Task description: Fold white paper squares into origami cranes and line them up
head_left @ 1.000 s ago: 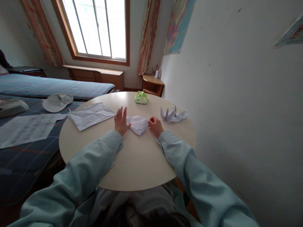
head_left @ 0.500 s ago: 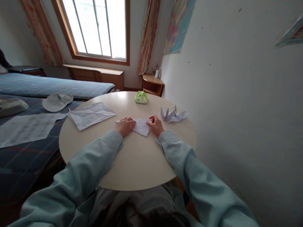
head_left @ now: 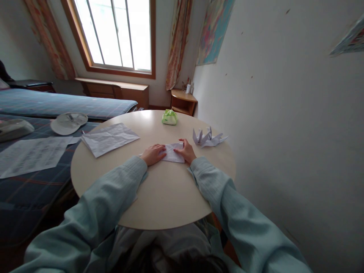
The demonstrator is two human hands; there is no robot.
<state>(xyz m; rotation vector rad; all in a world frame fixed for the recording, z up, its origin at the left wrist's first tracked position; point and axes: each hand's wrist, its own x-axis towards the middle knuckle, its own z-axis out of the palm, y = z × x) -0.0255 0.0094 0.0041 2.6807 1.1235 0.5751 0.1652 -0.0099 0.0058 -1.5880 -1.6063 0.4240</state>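
A folded white sheet of paper (head_left: 174,153) lies on the round table (head_left: 167,197) between my hands. My left hand (head_left: 153,154) rests over its left part, fingers and thumb pressing it against the tabletop. At the right end, my right hand (head_left: 187,151) grips the paper's edge between thumb and fingers. The paper's left portion is hidden under my left hand. Just right of my right hand stand folded paper cranes (head_left: 209,138), overlapping, so their number is hard to tell.
A creased white sheet (head_left: 110,138) lies at the table's left side. A green tissue pack (head_left: 170,117) sits at the far edge. On the bed to the left are a pale cap (head_left: 69,123) and a printed sheet (head_left: 34,153). A white wall (head_left: 278,125) rises on the right.
The folded paper has turned slightly, its lower edge now more level. My left fingers have stretched out further right over it, and my right thumb has shifted onto its face.
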